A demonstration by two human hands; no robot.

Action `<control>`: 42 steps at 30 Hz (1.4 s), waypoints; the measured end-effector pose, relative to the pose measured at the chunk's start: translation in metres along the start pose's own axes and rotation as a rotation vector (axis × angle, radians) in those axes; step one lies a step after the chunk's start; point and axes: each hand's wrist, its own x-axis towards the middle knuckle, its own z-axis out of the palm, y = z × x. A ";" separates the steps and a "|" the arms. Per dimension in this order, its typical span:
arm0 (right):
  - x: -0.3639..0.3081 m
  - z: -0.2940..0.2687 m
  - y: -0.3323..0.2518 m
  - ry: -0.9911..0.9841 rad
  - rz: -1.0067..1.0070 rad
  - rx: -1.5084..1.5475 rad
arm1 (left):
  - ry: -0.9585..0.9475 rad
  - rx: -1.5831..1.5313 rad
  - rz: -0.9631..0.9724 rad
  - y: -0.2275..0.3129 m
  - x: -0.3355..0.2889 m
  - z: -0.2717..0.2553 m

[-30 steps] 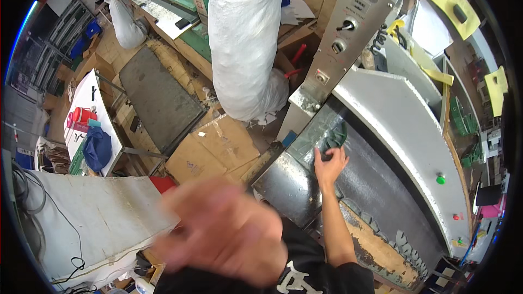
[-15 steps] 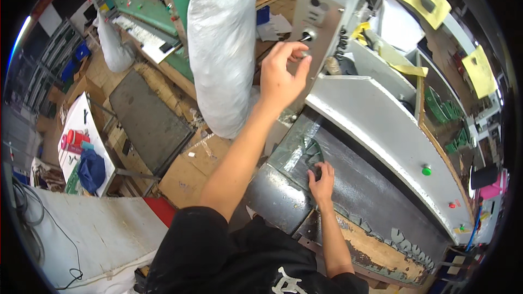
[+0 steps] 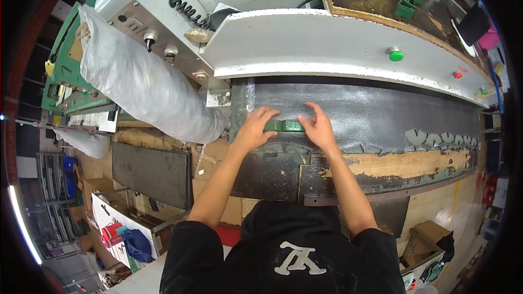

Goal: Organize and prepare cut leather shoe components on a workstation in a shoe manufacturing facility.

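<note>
2 bare hands meet over a dark, shiny surface (image 3: 376,98), with a small green block-like piece (image 3: 285,125) lying between them. the left hand (image 3: 255,132) is curved around the piece's left end, its fingers on the far side and its thumb on the near side; whether it pinches firmly or only rests there, i cannot tell. the right hand (image 3: 318,129) is spread, its thumb at the piece's right end and its index finger lifted away, pointing beyond the piece. just on the near side of both hands, ragged grey scraps (image 3: 370,148) run along the surface's edge, and a worn wooden strip (image 3: 400,164) with peeling dark patches stretches off to the right of the right hand. farther right of that hand, a row of grey curved pieces (image 3: 434,139) sits on the surface. beyond both hands, a long grey machine beam (image 3: 305,46) spans the surface, carrying a green button (image 3: 396,55) and a red button (image 3: 458,75), both ahead and to the right of the right hand. a metal control box (image 3: 158,38) with knobs stands ahead and to the left of the left hand, and a tall white sack (image 3: 144,84) leans in front of it, well apart from the left hand.
</note>
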 end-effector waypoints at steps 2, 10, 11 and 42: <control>-0.003 0.006 0.002 0.021 -0.111 0.158 | 0.174 -0.230 -0.004 -0.008 0.003 0.004; -0.012 0.000 -0.005 0.210 0.056 0.094 | -0.129 -0.355 -0.331 0.002 0.003 -0.008; -0.014 -0.002 -0.005 0.252 0.000 0.020 | 0.001 -0.108 -0.250 0.004 -0.003 -0.004; -0.071 0.060 0.010 0.269 -0.341 -0.253 | 0.428 -0.068 -0.320 0.041 -0.040 0.066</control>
